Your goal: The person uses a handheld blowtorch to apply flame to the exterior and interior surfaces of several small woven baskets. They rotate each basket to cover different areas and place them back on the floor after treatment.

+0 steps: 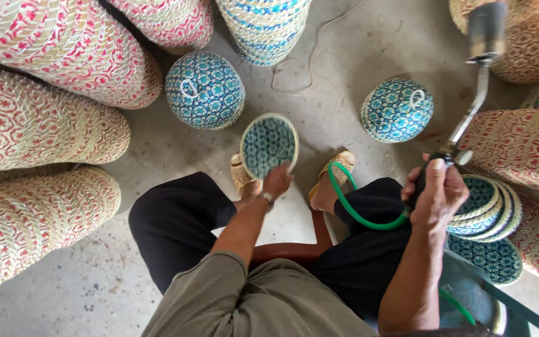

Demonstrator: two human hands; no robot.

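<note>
My left hand grips a small round woven lid, blue and cream, by its lower edge and holds it upright above my feet. My right hand is closed around the black handle of a metal torch; its thin neck rises to a cylindrical head at the upper right. A green hose loops from the handle across my right knee. I sit on a wooden stool with my legs apart.
Two round blue woven baskets stand on the concrete floor ahead. Large red-patterned baskets crowd the left, with more at the right. A stack of blue lids lies by my right hand. A thin cord trails on the floor.
</note>
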